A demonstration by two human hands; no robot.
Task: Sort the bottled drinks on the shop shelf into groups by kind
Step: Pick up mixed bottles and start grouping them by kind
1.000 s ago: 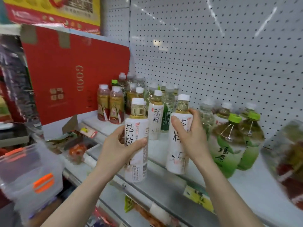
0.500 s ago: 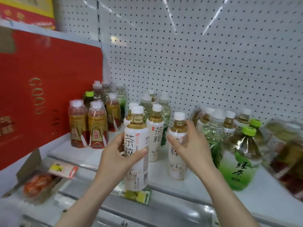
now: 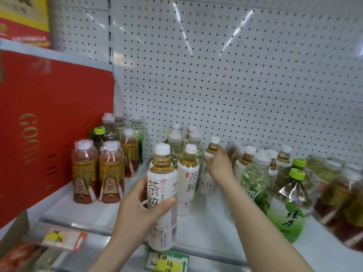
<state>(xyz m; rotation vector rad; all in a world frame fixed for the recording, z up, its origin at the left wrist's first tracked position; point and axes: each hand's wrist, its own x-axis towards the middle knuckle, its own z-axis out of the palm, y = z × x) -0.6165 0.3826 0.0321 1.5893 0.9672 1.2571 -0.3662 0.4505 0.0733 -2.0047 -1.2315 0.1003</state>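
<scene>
Left hand (image 3: 135, 214): we grip a white tea bottle (image 3: 163, 193), right of the red box (image 3: 49, 134).
Right hand (image 3: 220, 165): we grip a second white tea bottle (image 3: 205, 181) on the shelf (image 3: 206, 228), farther from the red box.

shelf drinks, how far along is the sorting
Early to midway. Done: two red-and-gold bottles stand paired at left. In hand: the left hand grips one white tea bottle at the front edge of the shelf; the right hand grips a second white bottle beside a standing white bottle. Left: a green-capped bottle sits among the back-left cluster, and more white-labelled bottles stand mixed with green tea bottles at right.
</scene>
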